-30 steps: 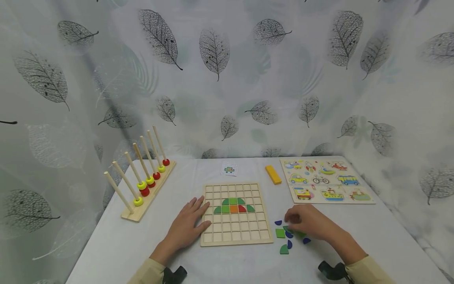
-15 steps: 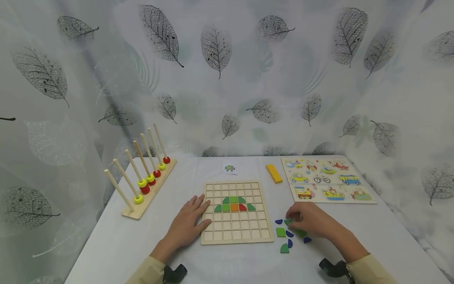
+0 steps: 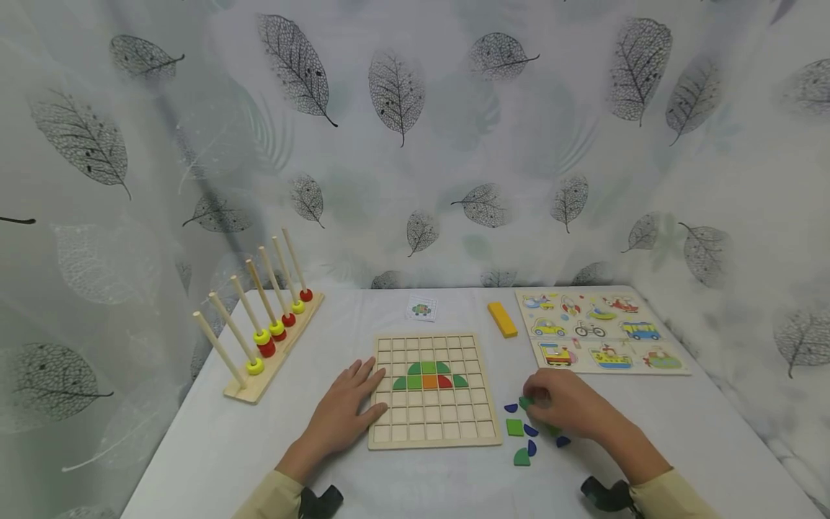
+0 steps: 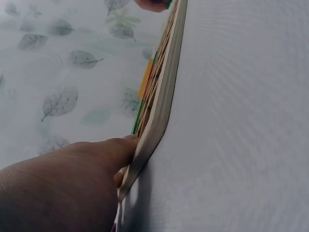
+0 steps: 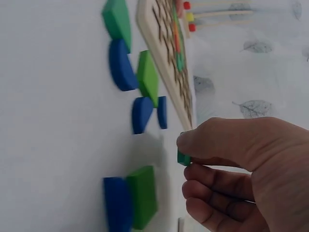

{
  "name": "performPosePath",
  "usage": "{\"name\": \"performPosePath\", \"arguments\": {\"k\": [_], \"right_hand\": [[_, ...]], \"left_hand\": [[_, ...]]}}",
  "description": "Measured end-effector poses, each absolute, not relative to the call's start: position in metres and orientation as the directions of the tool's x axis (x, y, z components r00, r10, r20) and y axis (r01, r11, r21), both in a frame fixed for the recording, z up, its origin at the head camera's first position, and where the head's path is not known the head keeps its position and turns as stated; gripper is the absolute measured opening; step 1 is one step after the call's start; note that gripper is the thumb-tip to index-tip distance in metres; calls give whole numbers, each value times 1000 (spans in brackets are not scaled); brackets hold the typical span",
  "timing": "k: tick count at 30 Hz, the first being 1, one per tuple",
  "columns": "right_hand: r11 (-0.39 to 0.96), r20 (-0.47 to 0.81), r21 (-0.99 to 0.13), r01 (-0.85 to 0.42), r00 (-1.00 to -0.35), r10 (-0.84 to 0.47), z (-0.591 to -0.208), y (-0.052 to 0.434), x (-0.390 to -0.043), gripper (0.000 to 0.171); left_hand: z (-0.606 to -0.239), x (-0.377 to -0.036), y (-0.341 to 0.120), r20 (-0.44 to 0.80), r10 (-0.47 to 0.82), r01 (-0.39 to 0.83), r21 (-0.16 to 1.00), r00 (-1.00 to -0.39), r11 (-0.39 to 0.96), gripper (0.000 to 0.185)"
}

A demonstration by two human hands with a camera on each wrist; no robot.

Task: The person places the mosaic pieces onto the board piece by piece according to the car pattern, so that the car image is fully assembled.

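Now a small dark-green wooden piece is pinched between thumb and curled fingers of the right hand, lifted just clear of the counter near its front right, where half a second ago it was only being fingered among the loose blue and green wooden pieces; a pick-up is judged complete. Just left, the square gridded wooden board, bearing a partial green, orange and red figure, is steadied by the left hand, fingers flat on its left edge as before.

Pale matt wooden grid board; smooth painted wooden pieces.
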State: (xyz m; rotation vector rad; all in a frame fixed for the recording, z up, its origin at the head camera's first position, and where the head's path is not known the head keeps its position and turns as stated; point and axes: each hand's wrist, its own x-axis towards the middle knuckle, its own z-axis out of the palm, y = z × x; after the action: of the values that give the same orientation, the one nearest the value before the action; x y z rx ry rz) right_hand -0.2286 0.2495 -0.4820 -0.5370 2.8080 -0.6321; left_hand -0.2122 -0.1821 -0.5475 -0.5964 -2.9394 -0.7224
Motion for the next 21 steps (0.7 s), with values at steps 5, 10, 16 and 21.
{"name": "performPosePath", "arguments": {"k": [5, 10, 16, 21], "right_hand": [[815, -39, -434, -383, -896, -442, -471, 246, -232, 20], [794, 25, -412, -447, -876, -481, -465, 239, -236, 18], [762, 67, -413, -498, -851, -520, -461, 222, -239, 17], [744, 84, -420, -520, -838, -539, -457, 206, -241, 17]], "left_hand": [[-547, -211, -182, 141, 350, 376, 437, -926, 817, 66], [-547, -212, -182, 141, 353, 378, 436, -925, 817, 66], [-546, -211, -182, 135, 352, 374, 440, -926, 817, 67], [-546, -211, -181, 138, 349, 373, 433, -927, 821, 67]]}}
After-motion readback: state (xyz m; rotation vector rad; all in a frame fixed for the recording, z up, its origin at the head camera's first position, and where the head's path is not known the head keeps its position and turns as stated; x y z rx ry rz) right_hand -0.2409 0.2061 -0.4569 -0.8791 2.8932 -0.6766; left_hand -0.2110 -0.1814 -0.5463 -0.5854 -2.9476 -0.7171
